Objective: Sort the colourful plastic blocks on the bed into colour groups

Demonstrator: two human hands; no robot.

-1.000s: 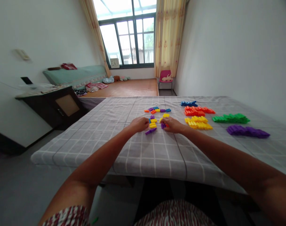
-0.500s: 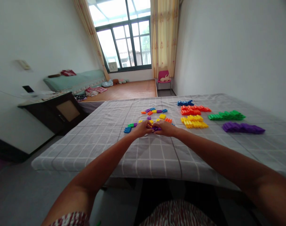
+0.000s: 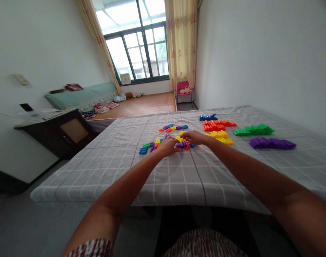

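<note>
Small tube-shaped plastic toy blocks in several colours lie joined in a cluster on the grey checked cloth. My left hand (image 3: 168,146) rests low over this cluster, its fingertips closed at a purple block (image 3: 182,144). Just right of it, my right hand (image 3: 194,137) reaches over the blocks with fingers stretched forward and thumb apart, close to a yellow block (image 3: 182,133). Whatever lies beneath its fingers is hidden. Blue blocks (image 3: 143,151) and green blocks (image 3: 147,145) stick out at the cluster's left end. A curved row of mixed blocks (image 3: 173,127) lies beyond.
Sorted by colour at the right are blue (image 3: 208,117), orange (image 3: 218,125), yellow (image 3: 222,138), green (image 3: 254,130) and purple blocks (image 3: 272,143). The table's front edge (image 3: 152,200) is near my body. A dark cabinet (image 3: 63,130) stands to the left.
My hands have parted: the right one has moved away from the left and slightly forward, uncovering the purple block. The view has shifted a little.
</note>
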